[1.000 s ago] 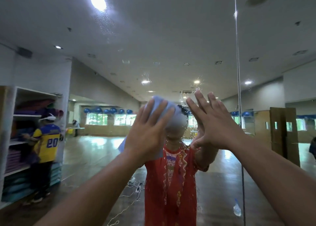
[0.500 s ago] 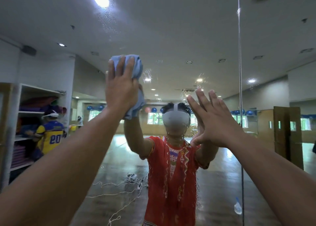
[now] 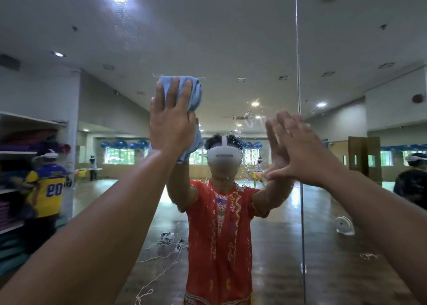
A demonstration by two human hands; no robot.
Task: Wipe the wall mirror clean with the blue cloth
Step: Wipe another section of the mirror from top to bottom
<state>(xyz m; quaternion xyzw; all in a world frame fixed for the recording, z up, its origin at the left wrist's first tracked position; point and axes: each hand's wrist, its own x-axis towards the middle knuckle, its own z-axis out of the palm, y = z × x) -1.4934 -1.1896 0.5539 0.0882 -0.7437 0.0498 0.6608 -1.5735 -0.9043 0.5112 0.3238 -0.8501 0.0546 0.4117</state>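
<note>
My left hand presses the cloth with straight fingers against the mirror, above centre and left of its seam. My right hand lies open on the glass, holding nothing. Droplets speckle the middle and the glass below it, so I judge most of the wiping remains.
</note>
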